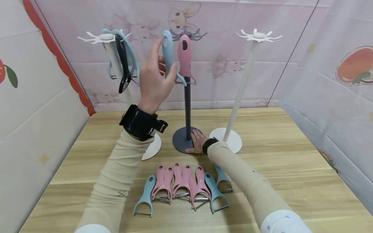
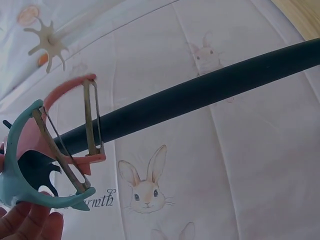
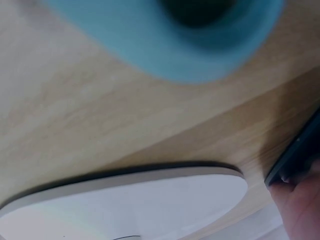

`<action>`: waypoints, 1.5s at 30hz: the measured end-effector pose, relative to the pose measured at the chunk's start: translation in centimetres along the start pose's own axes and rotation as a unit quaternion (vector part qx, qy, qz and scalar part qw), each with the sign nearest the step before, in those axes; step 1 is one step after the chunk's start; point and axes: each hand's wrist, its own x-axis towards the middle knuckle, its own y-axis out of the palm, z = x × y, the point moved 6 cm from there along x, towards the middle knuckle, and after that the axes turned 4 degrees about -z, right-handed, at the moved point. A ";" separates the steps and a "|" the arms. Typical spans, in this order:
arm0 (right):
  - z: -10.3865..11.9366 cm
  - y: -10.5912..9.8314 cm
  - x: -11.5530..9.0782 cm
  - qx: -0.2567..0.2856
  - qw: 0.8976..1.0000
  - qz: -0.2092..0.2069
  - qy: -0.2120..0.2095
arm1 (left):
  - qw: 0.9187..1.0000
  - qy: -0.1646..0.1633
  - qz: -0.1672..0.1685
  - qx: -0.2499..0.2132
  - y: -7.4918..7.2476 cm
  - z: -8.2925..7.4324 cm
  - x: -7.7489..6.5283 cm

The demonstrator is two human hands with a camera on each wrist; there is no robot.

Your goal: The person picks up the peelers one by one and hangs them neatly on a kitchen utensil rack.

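Observation:
My left hand [image 1: 155, 76] pinches a blue peeler [image 1: 167, 48] between thumb and fingers, raised upright just left of the dark grey rack [image 1: 187, 103]. In the left wrist view the blue peeler [image 2: 25, 187] shows its blade side, overlapping a pink peeler [image 2: 70, 90] behind it. That pink peeler [image 1: 185, 56] hangs from a hook of the grey rack. Down on the table, my right hand [image 1: 198, 142] rests with spread fingers on the rack's round grey base [image 1: 179, 142]; the right wrist view catches only part of this hand [image 3: 305, 205].
A white rack [image 1: 112, 53] at left carries blue peelers [image 1: 132, 53] and a black peeler [image 1: 123, 64]. Another white rack [image 1: 243, 77], its hooks bare, stands right. Several pink peelers [image 1: 186, 176] and blue peelers [image 1: 214, 191] lie on the wooden table [image 1: 276, 155] in front.

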 end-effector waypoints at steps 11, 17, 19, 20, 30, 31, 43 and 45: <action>0.5 0.0 0.2 -0.002 1.000 -0.011 -0.002 | 0.999 -0.025 0.036 0.010 0.9 0.4 -0.1; 0.5 -0.3 0.0 -0.015 1.000 -0.001 0.002 | 0.999 -0.022 0.036 -0.006 0.8 1.0 -0.9; 0.5 -0.5 -0.2 -0.018 1.000 0.002 0.002 | 0.999 -0.027 0.035 -0.010 0.6 1.4 -1.4; 0.5 -0.5 -0.2 -0.019 1.000 0.003 0.002 | 0.999 -0.029 0.035 -0.011 0.5 1.5 -1.7; 0.4 -0.9 -0.5 -0.007 1.000 0.000 -0.008 | 0.991 -0.088 0.104 0.001 -0.5 3.4 -7.5; 0.4 -0.9 -0.5 -0.001 1.000 -0.001 -0.008 | 0.988 -0.097 0.120 0.005 -0.6 3.7 -8.2; 0.3 -0.8 -0.8 0.009 1.000 0.009 -0.005 | 0.944 -0.109 0.293 0.106 -2.9 6.4 -15.8; 0.3 -0.9 -0.8 0.009 1.000 0.008 -0.004 | 0.935 -0.092 0.316 0.134 -3.3 6.7 -17.2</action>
